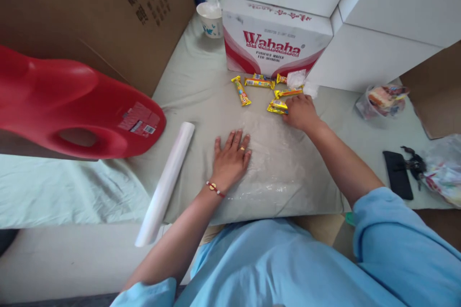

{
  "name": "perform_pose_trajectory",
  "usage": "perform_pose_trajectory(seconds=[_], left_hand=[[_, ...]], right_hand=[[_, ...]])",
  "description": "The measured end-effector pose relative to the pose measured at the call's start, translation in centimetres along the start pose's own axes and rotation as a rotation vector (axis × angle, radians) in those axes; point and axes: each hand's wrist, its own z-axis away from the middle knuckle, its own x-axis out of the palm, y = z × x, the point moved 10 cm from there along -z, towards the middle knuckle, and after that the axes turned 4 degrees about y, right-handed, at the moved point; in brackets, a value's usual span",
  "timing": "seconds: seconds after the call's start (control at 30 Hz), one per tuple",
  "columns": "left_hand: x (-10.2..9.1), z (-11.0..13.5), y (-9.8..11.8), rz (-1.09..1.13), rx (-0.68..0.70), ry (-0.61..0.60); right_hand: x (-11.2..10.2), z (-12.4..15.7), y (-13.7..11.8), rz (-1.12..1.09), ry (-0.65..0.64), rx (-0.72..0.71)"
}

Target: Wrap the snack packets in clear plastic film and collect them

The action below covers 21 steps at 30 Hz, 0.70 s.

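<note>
My left hand [232,160] lies flat with fingers spread at the left edge of a clear plastic sheet [277,163] laid out on the cloth-covered table. Beyond the sheet, my right hand [301,112] is closed, its curled fingers at a yellow-wrapped snack bar [276,107]; the fingertips are partly hidden. Several more such bars lie around, among them a tilted snack bar [241,90] at the left and a snack bar [259,83] near the carton. Crumpled white plastic [297,78] sits just past my right hand.
A white roll [165,182] lies at the left, by a large red jug [79,105] and a brown cardboard box [108,19]. Behind stand a paper cup [211,20] and a Wahaba-style water carton [273,41]. To the right are a tub [378,100], a phone [397,175] and keys [416,165].
</note>
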Motion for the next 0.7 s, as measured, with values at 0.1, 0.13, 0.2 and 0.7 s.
perform_pose_trajectory(seconds=[0.1,0.13,0.2,0.7], left_hand=[[0.2,0.9,0.3,-0.004,-0.026,0.012],[0.3,1.1,0.4,-0.004,-0.028,0.019],[0.3,1.4,0.6,-0.002,-0.026,0.031],[-0.1,1.4,0.8,-0.020,-0.012,0.053]], right_hand=[[-0.4,3.6,3.0,-0.019,-0.038,0.121],[-0.8,4.7,3.9,-0.049,-0.037,0.166],[-2.1,6.7,5.2,-0.149,-0.016,0.233],[-1.1,14.3,-9.6,-0.409,-0.035,-0.249]])
